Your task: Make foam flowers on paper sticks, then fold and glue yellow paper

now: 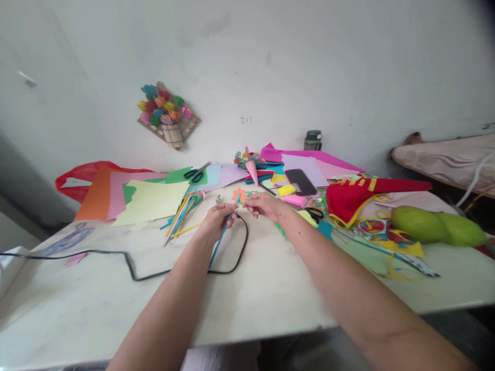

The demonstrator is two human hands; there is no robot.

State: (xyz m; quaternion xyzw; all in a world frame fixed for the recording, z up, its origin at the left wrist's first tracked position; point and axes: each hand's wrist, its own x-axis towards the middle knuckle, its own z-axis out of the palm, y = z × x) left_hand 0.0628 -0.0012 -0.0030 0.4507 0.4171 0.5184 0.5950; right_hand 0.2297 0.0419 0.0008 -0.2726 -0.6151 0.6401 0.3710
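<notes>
My left hand [221, 220] is closed around a thin blue stick [217, 248], which slants up from the table toward my fingertips. My right hand [263, 205] is pinched just beside the stick's upper end; anything between those fingertips is too small to make out. Right behind the stick's top sits an orange flower-shaped paper cut-out [238, 195]. The end of a black cable [246, 239] curves past my left hand. To the left of that hand lies a bundle of coloured paper sticks [180, 216].
Coloured paper sheets [154, 201] and scissors [197, 174] lie back left. A pink paper cone with small flowers [251, 170], a phone [300, 182] and a pink block [295, 201] stand or lie beyond my hands. Red cloth [351, 198] and green fruit [436, 226] are at right.
</notes>
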